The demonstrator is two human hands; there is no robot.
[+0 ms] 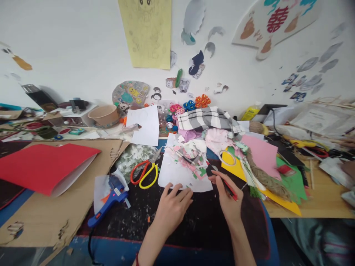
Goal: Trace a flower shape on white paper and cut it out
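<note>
1. Craft table (pixel 327 199) is carrying paper scraps (pixel 188 160) on a white paper (pixel 177 177);
2. right hand (pixel 227 197) is clenching a red pen (pixel 229 191) slanting diagonally, just beside the paper's right edge;
3. left hand (pixel 172 210) is lying open, touching the near edge, nearer the paper's middle.

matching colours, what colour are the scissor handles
Scissors: one red handle, one yellow, head view.

Bright even light, pale white wall (pixel 83 40), soft shadows under left hand (pixel 172 210) and right hand (pixel 226 197), edges bent by wide-angle
</note>
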